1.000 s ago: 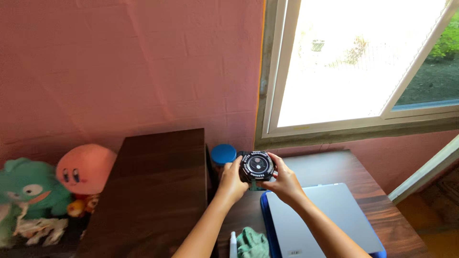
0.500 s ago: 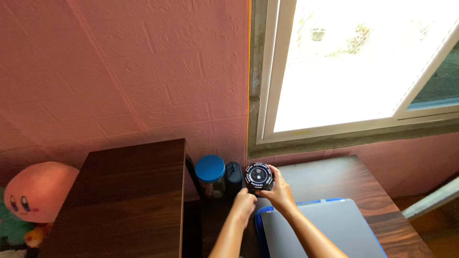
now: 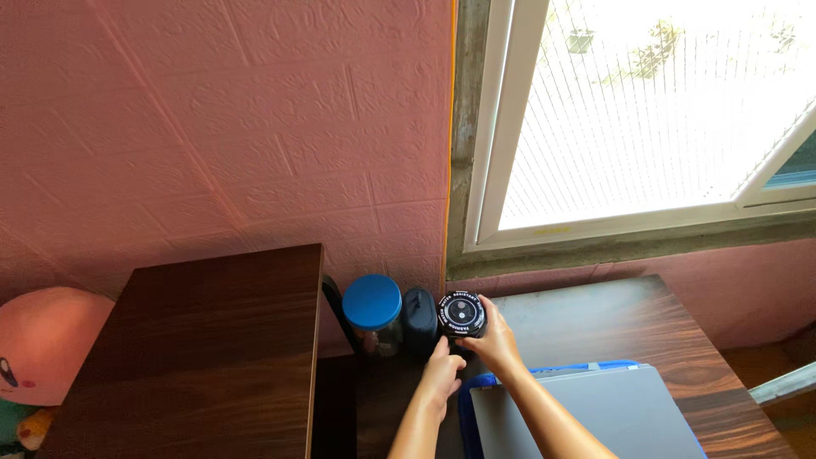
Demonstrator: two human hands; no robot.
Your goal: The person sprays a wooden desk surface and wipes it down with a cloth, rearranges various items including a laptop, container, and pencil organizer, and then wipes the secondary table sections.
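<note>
Black round jar [image 3: 461, 313] set on table [image 3: 595, 314] beside blue-lidded jar [image 3: 372, 303] (both hands [image 3: 493, 340] closed around it, not released).

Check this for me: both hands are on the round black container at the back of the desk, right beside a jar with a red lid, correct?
Not quite. In the head view the jar has a blue lid, not red. The rest holds: the left hand and right hand are both on the round black container at the back of the desk, with a dark object standing between it and the jar.
</note>
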